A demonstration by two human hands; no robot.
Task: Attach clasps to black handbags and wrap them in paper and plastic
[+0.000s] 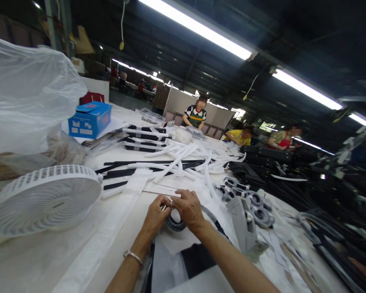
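My left hand (156,214) and my right hand (189,208) meet over a dark roll of tape (174,223) on the white table (79,248). Both hands are closed, fingers pinched together at the roll's top edge. A silver bracelet (133,256) circles my left wrist. Under my forearms lies a black-and-white sheet (192,260). The roll is partly hidden by my fingers.
A white fan (44,199) lies at the left beside a big clear plastic bag (24,89) and a blue box (90,119). White and black strips (171,162) cover the middle. Several tape rolls (247,199) and a grey dispenser (245,228) sit right. Three people (197,114) work at the far end.
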